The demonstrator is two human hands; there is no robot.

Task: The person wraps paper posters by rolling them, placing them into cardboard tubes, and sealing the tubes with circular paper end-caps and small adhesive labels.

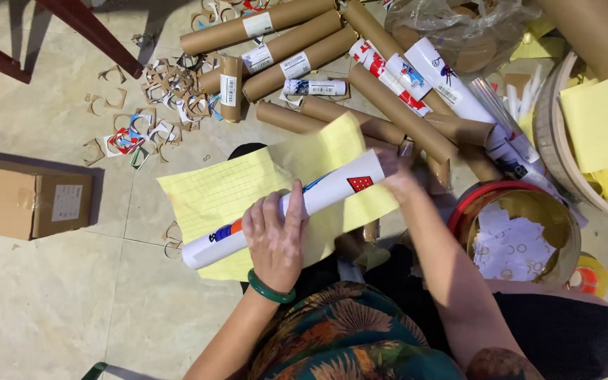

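Lap first: patterned top and dark trousers right under the camera, so the person is sitting low over the floor and using their knees as the work surface.

Left hand, green bangle on the wrist, lies flat on top of the white tube. Its fingers are slightly spread and draped over the curve, pressing down rather than pinching, which looks like it's pinning the tube so it can't roll. Right hand is at the tube's far end near the red mark. It's blurred, so I can't tell whether those fingers are wrapped round the end or just pushing against it.

Tube sits diagonally across the yellow sheet, which is spread under it with 1 corner sticking up past the tube. That angle makes sense if the sheet is meant to wrap around it.

Everything else is within arm's reach: brown tubes piled ahead, cardboard scraps to the left, a round red tin of paper bits on the right, more yellow paper in the basket, and a box off to the left.
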